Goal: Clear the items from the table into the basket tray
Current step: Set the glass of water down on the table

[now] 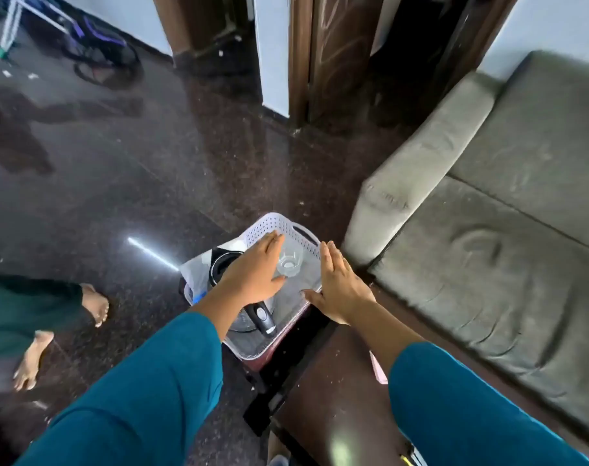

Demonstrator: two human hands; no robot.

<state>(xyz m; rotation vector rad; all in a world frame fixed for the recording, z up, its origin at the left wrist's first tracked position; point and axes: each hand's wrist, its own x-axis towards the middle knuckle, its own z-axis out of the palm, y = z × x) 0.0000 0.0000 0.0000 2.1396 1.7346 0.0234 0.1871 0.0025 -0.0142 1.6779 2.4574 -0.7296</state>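
Just now my left hand [256,267] spreads flat and holds nothing, above the black kettle [249,307] lying in the white basket tray [269,227]. Beside its fingertips a clear glass [289,262] stands upright in the tray. My right hand [340,290] is open too, empty, at the tray's right rim, near the grey sofa [488,213].

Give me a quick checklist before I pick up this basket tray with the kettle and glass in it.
1. Left hand free: ok, open above the kettle.
2. Right hand free: ok, open at the tray's right rim.
3. Glass upright in the basket tray: ok.
4. Kettle inside tray: ok.
5. Handles gripped: not ok.
6. Table fully cleared: cannot tell.
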